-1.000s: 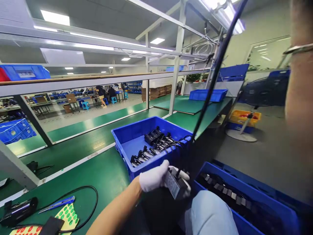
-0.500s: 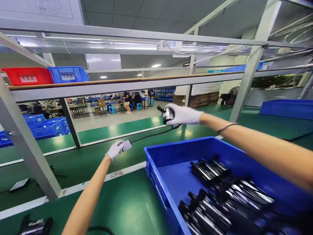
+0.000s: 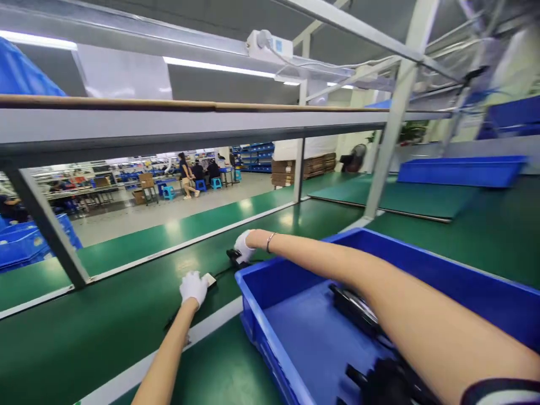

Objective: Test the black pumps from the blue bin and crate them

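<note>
My left hand [image 3: 194, 289], in a white glove, is low over the green work surface with its fingers closed on a small flat black power adapter with a white label [image 3: 210, 279]. A black cord [image 3: 225, 271] runs from the adapter toward my right hand. Also gloved in white, my right hand [image 3: 243, 246] grips a black device [image 3: 233, 257] close to the green surface, just beyond the blue bin's far left corner. Much of that device is hidden by the hand. Inside the blue bin [image 3: 264, 326] lie several shiny black devices [image 3: 354, 306], partly covered by my right forearm.
A metal upright [image 3: 390, 129] stands behind the bin, and a shelf beam [image 3: 189, 124] crosses above the hands. Another blue bin [image 3: 462, 171] sits at the far right near a green board [image 3: 405, 199]. People work in the background.
My right hand has come down with the black device from above the bin to the green surface. My left hand has lowered the adapter. The view has shifted right.
</note>
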`<action>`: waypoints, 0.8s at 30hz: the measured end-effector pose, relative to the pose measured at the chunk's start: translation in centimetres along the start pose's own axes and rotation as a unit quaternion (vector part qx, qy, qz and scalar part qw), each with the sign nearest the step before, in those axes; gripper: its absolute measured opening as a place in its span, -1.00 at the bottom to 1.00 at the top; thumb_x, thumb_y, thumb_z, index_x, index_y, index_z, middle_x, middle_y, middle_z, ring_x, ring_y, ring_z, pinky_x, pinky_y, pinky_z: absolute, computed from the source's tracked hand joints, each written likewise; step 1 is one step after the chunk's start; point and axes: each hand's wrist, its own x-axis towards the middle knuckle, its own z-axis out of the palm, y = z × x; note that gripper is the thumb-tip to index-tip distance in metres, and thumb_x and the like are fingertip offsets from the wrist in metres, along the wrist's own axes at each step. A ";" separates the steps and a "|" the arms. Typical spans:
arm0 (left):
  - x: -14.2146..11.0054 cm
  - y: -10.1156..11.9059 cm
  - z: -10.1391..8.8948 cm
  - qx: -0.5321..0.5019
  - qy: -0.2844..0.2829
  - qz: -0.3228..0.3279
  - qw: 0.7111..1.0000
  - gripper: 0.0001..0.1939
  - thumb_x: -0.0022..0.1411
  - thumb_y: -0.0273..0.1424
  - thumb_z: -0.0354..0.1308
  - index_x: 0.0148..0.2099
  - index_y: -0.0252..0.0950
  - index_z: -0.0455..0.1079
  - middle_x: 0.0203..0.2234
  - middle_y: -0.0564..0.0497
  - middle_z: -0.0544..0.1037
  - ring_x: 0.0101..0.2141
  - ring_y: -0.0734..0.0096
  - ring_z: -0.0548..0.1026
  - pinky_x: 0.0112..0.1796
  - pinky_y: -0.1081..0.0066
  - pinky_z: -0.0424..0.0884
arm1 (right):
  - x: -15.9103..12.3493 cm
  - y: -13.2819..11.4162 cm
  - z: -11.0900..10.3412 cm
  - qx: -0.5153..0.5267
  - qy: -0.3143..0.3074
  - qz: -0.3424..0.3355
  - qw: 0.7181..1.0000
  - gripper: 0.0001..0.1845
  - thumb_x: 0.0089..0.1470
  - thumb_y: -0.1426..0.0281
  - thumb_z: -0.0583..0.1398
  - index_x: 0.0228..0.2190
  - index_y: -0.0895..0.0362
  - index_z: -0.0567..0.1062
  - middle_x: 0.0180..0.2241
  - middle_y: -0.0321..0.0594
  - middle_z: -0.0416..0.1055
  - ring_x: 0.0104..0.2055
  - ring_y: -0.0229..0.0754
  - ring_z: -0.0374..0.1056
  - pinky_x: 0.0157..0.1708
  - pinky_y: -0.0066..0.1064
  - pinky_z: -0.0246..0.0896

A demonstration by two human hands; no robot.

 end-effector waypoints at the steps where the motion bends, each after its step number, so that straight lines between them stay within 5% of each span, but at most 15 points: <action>1: -0.4 0.0 -0.8 -0.003 0.012 -0.004 1.000 -0.62 0.35 -0.22 0.16 0.11 -0.30 0.39 0.11 -0.14 0.45 0.07 0.10 0.44 0.07 -0.04 0.40 | -2.0 0.4 -0.1 -0.001 0.013 0.004 1.000 -0.66 0.29 0.23 0.21 -0.02 0.19 0.49 -0.02 -0.11 0.48 -0.03 -0.08 0.45 -0.02 -0.10 0.41; 5: -2.9 0.8 -5.1 -0.060 0.045 0.009 0.997 -0.63 0.37 -0.23 0.14 0.12 -0.30 0.38 0.13 -0.15 0.43 0.11 0.09 0.42 0.11 -0.05 0.36 | -13.3 1.1 2.7 -0.007 0.056 -0.012 0.998 -0.62 0.33 0.15 0.15 -0.04 0.18 0.50 -0.02 -0.10 0.49 0.00 -0.07 0.44 0.05 -0.05 0.33; 9: -7.7 3.4 -9.6 -0.154 0.051 0.069 0.984 -0.71 0.39 -0.30 0.08 0.05 -0.34 0.42 0.11 -0.19 0.46 0.15 0.09 0.40 0.17 -0.01 0.29 | -23.8 -0.7 9.0 -0.023 -0.035 -0.098 0.994 -0.63 0.24 0.11 0.23 -0.21 0.18 0.56 -0.28 -0.22 0.54 -0.27 -0.19 0.47 -0.18 -0.24 0.42; 14: -16.1 8.8 -12.8 -0.284 0.007 0.162 0.945 -0.70 0.32 -0.26 0.03 -0.04 -0.29 0.47 0.02 -0.18 0.53 0.10 0.08 0.45 0.18 0.14 0.29 | -28.1 -3.4 13.3 -0.068 -0.034 -0.167 0.983 -0.65 0.24 0.15 0.25 -0.16 0.18 0.54 -0.23 -0.19 0.53 -0.13 -0.12 0.46 -0.10 -0.16 0.40; 18: -22.0 12.5 -13.1 -0.390 -0.041 0.195 0.899 -0.73 0.24 -0.29 0.12 -0.06 -0.27 0.46 0.01 -0.16 0.53 0.10 0.12 0.44 0.22 0.16 0.25 | -29.1 -3.7 11.6 -0.082 0.018 -0.157 0.984 -0.71 0.26 0.21 0.24 -0.18 0.20 0.53 -0.25 -0.21 0.51 -0.19 -0.16 0.47 -0.17 -0.23 0.43; 24: -27.7 18.8 -12.0 -0.568 -0.168 0.154 0.791 -0.44 0.09 -0.31 0.34 0.12 -0.31 0.32 0.21 -0.28 0.39 0.24 0.00 0.32 0.27 0.04 0.15 | -35.2 -2.1 2.4 -0.029 0.258 -0.025 0.965 -0.77 0.32 0.31 0.16 -0.23 0.22 0.52 -0.26 -0.16 0.49 -0.14 -0.11 0.41 -0.09 -0.18 0.32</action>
